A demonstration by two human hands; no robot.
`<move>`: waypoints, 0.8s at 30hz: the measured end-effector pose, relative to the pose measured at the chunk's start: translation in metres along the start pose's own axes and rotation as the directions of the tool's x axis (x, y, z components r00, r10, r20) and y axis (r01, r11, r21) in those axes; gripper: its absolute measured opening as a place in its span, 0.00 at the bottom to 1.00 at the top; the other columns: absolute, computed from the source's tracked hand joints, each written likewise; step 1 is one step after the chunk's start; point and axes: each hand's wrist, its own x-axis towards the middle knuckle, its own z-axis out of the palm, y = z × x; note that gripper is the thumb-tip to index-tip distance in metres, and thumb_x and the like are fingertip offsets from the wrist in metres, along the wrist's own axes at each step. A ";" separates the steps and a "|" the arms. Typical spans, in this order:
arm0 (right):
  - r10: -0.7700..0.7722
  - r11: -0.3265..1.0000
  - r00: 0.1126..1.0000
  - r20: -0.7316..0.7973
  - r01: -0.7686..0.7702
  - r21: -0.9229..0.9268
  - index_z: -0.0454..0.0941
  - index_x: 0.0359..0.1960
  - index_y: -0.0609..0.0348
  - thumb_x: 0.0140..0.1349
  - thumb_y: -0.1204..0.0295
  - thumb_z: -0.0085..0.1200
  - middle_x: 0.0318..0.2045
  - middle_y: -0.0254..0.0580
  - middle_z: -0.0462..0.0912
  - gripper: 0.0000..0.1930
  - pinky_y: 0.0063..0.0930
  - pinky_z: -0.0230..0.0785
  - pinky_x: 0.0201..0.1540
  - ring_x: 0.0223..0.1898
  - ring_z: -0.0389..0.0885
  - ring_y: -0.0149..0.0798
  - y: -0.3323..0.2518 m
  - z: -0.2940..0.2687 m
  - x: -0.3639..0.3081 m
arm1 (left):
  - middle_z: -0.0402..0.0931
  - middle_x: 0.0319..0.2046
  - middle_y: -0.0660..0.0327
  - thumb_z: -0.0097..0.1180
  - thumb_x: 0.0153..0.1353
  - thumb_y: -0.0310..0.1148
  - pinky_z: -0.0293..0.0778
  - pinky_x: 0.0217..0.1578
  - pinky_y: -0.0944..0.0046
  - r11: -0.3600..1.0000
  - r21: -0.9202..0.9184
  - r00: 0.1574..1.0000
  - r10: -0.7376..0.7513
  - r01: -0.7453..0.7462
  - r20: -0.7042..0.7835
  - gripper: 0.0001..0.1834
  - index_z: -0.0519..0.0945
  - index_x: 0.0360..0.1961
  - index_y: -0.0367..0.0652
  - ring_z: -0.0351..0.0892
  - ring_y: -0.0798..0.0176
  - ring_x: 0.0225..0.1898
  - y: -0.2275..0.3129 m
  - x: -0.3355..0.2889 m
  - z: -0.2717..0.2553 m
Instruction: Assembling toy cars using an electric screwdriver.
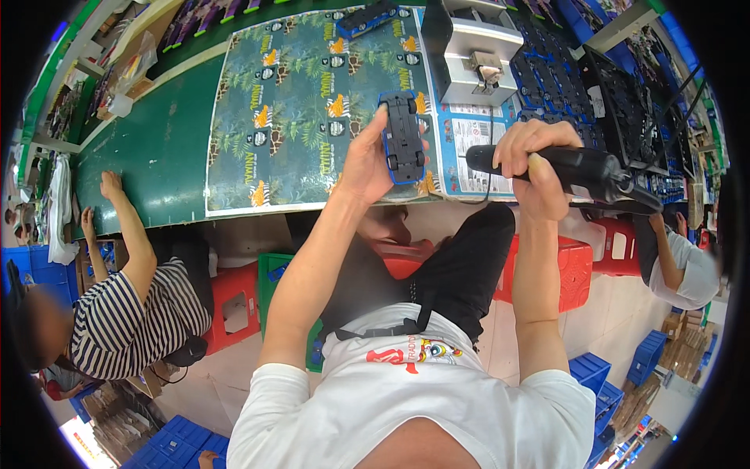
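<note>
My left hand [367, 160] is closed round a blue toy car [404, 139], its black underside and wheels turned up. My right hand [539, 160] grips a black electric screwdriver [582, 170], its nose pointing left toward the car but apart from it. A dark cable hangs by the tool's nose. Beyond the screwdriver stands a silver metal fixture [480, 66] with a small block on its front. Another blue and black toy car [367, 17] lies at the far edge of the patterned sheet [301, 117] that covers the bench under my hands.
Rows of blue and black toy car parts [551, 74] fill the bench at right. A person in a striped shirt [133, 324] sits at left, hands at the green bench top [148, 148]. Another person [683, 266] sits at far right. Red stools [555, 270] and blue crates [176, 442] stand below.
</note>
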 end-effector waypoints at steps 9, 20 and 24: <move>0.104 0.989 0.942 -0.320 -0.131 -0.063 0.73 0.37 0.59 0.58 0.78 0.59 0.24 0.37 0.75 0.08 0.24 0.70 0.28 0.22 0.74 0.29 0.046 -0.019 -0.032 | 0.80 0.38 0.57 0.50 0.62 0.65 0.80 0.37 0.56 0.989 -0.145 0.992 -0.055 0.038 -0.115 0.32 0.75 0.53 0.49 0.81 0.57 0.34 -0.009 -0.010 -0.007; 0.116 0.993 0.961 -0.249 -0.115 0.016 0.70 0.35 0.61 0.61 0.76 0.56 0.19 0.36 0.70 0.06 0.23 0.67 0.26 0.18 0.70 0.29 0.050 -0.027 -0.016 | 0.79 0.42 0.58 0.48 0.70 0.53 0.81 0.37 0.59 0.999 0.029 0.999 0.035 -0.034 -0.029 0.25 0.75 0.54 0.43 0.83 0.60 0.37 -0.009 -0.022 0.010; 0.116 0.993 0.962 -0.248 -0.114 0.020 0.70 0.35 0.61 0.62 0.76 0.56 0.19 0.36 0.70 0.07 0.23 0.67 0.28 0.18 0.70 0.29 0.048 -0.026 -0.013 | 0.80 0.41 0.58 0.45 0.69 0.58 0.82 0.35 0.58 1.000 0.011 1.000 0.017 -0.017 -0.017 0.29 0.75 0.54 0.44 0.84 0.59 0.36 -0.009 -0.019 0.011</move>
